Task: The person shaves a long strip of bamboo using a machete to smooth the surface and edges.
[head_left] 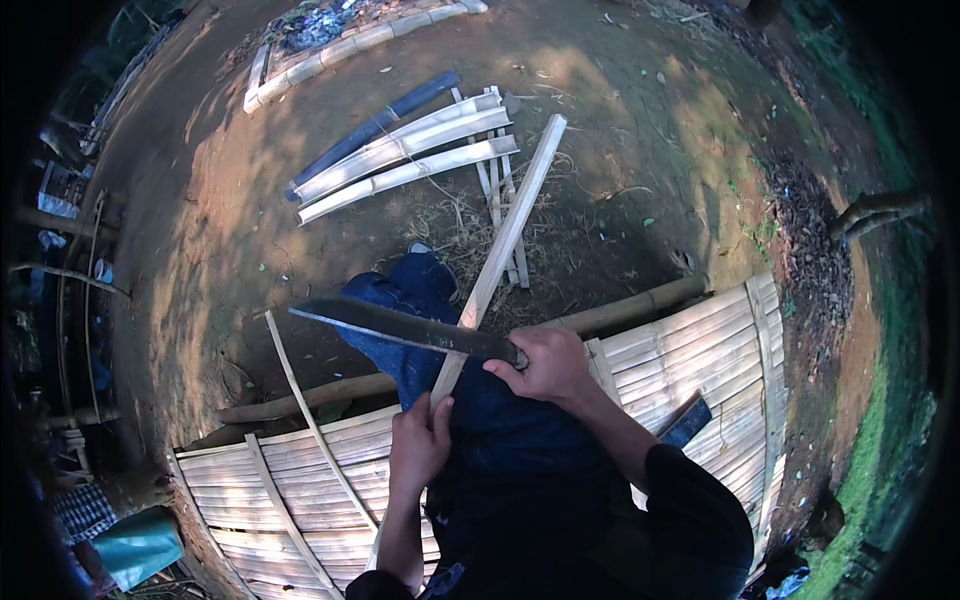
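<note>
The left hand (420, 445) closes round the lower part of a long pale strip (512, 235), which slants forward beneath the knife (395, 326); the right hand (547, 363) grips that knife firmly. The strip looks light and stiff (probably splintery), best held low, clear of the steel.

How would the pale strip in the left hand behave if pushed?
The pale strip seems stiff: gripped near one end by the left hand, it extends straight. Being narrow, it is probably light. Its flat face makes rolling unlikely.
</note>
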`<state>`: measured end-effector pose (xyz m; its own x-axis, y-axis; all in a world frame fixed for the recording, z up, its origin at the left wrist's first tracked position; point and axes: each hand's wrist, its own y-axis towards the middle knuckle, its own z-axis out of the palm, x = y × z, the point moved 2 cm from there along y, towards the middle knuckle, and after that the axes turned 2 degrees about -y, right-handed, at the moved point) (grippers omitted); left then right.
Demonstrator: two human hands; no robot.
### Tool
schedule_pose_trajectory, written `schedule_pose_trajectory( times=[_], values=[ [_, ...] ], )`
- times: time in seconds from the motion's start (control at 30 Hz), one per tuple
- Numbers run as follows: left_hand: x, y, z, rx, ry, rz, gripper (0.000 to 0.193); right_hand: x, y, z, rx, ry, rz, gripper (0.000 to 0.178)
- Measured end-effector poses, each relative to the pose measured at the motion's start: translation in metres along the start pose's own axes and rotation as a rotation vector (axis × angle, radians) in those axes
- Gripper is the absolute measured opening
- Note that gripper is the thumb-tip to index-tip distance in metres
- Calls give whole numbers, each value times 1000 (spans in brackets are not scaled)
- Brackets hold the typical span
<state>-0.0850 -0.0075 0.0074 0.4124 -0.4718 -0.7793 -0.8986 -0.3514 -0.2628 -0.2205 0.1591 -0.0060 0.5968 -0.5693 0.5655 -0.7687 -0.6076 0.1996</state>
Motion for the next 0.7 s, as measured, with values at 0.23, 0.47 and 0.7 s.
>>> schedule_pose_trajectory(
  times=[0.23,0.47,0.7],
  values=[
    [-8,-4,3,-35,133,5,31,-26,5,13,-196,-44,31,50],
    [-13,-3,1,21,55,-52,34,-3,17,-8,-235,-156,-185,48],
    [-6,5,7,-12,69,-22,34,-19,19,7,-120,-7,-1,53]
  ],
)
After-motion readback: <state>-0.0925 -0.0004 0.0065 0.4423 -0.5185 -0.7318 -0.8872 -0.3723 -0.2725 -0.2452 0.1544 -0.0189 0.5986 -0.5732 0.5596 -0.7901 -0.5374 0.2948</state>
